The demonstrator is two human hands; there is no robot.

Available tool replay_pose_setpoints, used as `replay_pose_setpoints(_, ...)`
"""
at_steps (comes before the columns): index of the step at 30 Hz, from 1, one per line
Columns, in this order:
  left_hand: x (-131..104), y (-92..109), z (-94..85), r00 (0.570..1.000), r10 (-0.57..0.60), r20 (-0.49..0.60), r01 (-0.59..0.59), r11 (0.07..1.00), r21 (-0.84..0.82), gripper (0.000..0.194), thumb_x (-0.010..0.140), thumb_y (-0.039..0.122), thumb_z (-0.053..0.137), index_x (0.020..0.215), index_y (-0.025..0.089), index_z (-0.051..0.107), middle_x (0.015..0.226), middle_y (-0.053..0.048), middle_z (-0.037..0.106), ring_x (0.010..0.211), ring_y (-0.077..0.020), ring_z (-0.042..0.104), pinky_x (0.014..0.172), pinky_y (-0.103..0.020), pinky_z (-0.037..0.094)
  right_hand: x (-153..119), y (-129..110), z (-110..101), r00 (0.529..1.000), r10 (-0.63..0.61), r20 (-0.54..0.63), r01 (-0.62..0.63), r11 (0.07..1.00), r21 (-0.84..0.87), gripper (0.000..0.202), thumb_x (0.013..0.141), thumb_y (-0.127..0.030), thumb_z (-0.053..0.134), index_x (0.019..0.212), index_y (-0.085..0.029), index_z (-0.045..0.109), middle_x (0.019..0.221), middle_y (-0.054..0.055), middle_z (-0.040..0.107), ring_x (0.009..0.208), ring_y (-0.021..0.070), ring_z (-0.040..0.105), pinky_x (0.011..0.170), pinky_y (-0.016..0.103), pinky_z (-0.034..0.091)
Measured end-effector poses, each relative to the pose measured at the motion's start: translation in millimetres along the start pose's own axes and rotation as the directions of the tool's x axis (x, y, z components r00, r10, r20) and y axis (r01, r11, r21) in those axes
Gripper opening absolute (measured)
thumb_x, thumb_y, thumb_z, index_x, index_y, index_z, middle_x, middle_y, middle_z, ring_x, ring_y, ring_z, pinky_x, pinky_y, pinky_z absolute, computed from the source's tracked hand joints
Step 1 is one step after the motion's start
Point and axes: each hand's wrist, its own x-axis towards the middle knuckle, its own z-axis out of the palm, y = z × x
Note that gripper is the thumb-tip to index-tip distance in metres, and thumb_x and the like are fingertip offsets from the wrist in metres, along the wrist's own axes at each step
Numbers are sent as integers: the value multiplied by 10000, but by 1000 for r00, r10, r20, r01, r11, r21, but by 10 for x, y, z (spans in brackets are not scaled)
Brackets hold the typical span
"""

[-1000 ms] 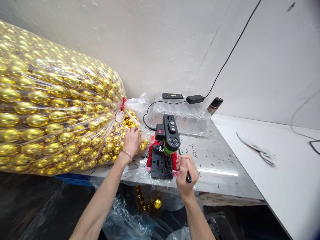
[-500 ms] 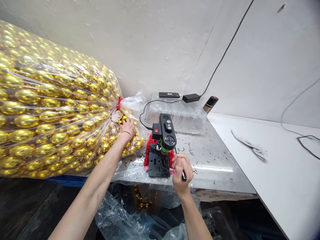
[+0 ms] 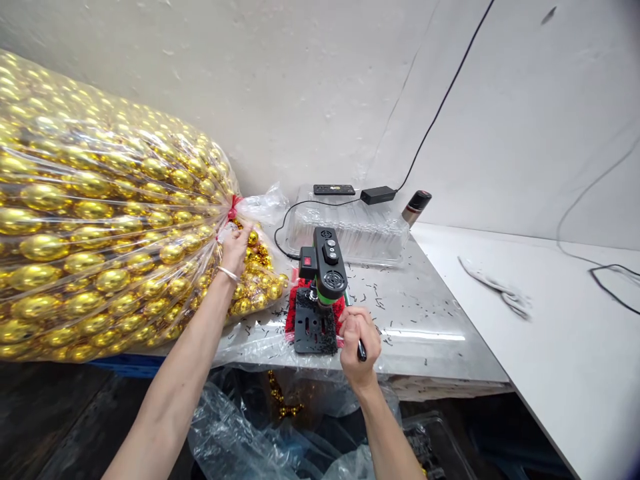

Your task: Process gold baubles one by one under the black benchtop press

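Note:
My left hand (image 3: pixel 235 250) is at the small open clear plastic bag of gold baubles (image 3: pixel 260 290), its fingers closed on the film close to a red tie; the fingertips are partly hidden. Behind it lies a huge clear sack of shiny gold baubles (image 3: pixel 110 227), gathered at that tie. In my right hand (image 3: pixel 361 343) is a thin green-shafted tool with a black handle end (image 3: pixel 361 351), gripped in a fist beside a black machine (image 3: pixel 330 267). The machine has a round vented head, a red switch and a slotted black base plate (image 3: pixel 315 327) over red material (image 3: pixel 291 313).
Behind the machine lies a clear plastic tray (image 3: pixel 350 233) of thin clear pieces. A black power adapter (image 3: pixel 378 195), a remote-like bar (image 3: pixel 334 189) and a can (image 3: pixel 416 208) are near the wall. Black scraps litter the metal tabletop (image 3: pixel 430 353). White gloves (image 3: pixel 500 290) lie right.
My left hand has moved left, away from the middle of the small bag's baubles to its film near the red tie. My right hand keeps its hold on the tool. The view has shifted slightly.

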Motion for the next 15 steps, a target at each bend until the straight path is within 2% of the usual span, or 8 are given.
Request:
replay_pose_setpoints(1,-55,58,-24,994,-99,39,105,970,-220,282,914,388,479,847,141,596,726,-44,627,652,-142,620,488,-186,451,-5,3,3,1000,2,-6,-2,1000,3,286,874,-43,375,641,-202,424,645,-5,478,693,132,517,608,277,396)
replay_pose_setpoints(3,-235,161,-68,937,-277,214,348,791,-503,349,953,411,407,853,132,591,691,-37,609,570,-99,583,415,-145,423,-11,3,7,1000,12,-12,-12,1000,4,288,874,-44,372,640,-202,426,646,-4,481,690,133,515,606,279,394)
replay_pose_setpoints(5,-492,221,-91,835,-381,398,551,580,-600,386,963,422,387,867,114,599,697,-53,612,558,-89,576,413,-142,458,-12,-2,8,1000,19,-9,-19,1000,5,288,874,-44,372,640,-203,425,643,-3,481,691,135,517,603,279,393)
replay_pose_setpoints(8,-925,206,-61,696,-501,515,708,358,-609,383,964,408,394,874,101,605,742,-82,631,614,-108,619,495,-184,548,-8,-10,5,1000,14,9,-14,1000,9,283,872,-41,373,646,-204,420,633,-5,474,700,137,521,607,278,398)
replay_pose_setpoints(9,-1057,176,-35,661,-523,538,738,321,-594,360,965,383,401,870,104,607,757,-88,637,631,-114,632,505,-185,554,-8,-11,2,1000,9,13,-9,1000,9,281,872,-41,372,648,-204,419,635,-5,474,701,136,520,608,277,400)
replay_pose_setpoints(11,-1277,94,24,618,-538,573,775,300,-556,257,953,281,441,872,110,615,770,-85,643,640,-113,646,471,-150,526,-8,-9,-5,1000,6,21,-7,1000,7,278,873,-43,371,651,-203,419,646,-3,478,699,133,516,607,274,404)
replay_pose_setpoints(13,-1433,-6,78,607,-530,593,790,323,-520,129,906,150,500,909,116,624,758,-63,640,615,-100,644,409,-108,464,-12,-4,-13,1000,8,29,-9,1000,7,277,874,-48,372,649,-203,420,656,-1,480,699,131,517,601,272,406)
replay_pose_setpoints(15,-1534,-116,109,597,-539,594,801,368,-472,148,848,68,550,963,121,626,720,-33,623,565,-87,629,374,-99,426,-16,1,-21,999,16,42,-17,1000,10,275,875,-54,375,649,-204,421,659,0,480,704,132,520,603,274,411)
